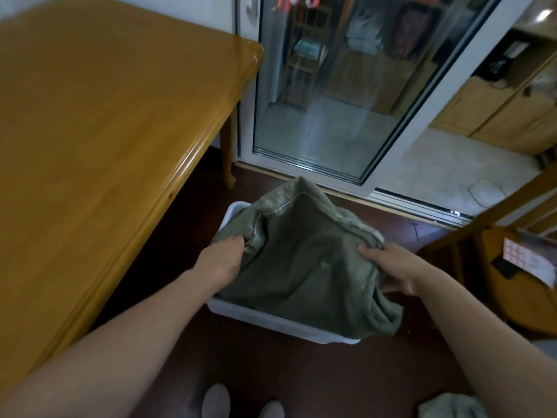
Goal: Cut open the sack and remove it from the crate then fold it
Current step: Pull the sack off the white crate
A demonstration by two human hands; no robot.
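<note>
Fingers [370,252] of both hands are bunched tight in the green sack [304,260], left hand [224,257] on one side, right hand [391,268] on the other. The sack sits in the white crate [271,322]. Lift both sides up together so it won't catch.

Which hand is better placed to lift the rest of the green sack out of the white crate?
Probably the left hand: it grips bunched cloth by the stitched seam, above the side of the sack that sits inside the crate. The right hand holds the side that already hangs over the rim.
</note>
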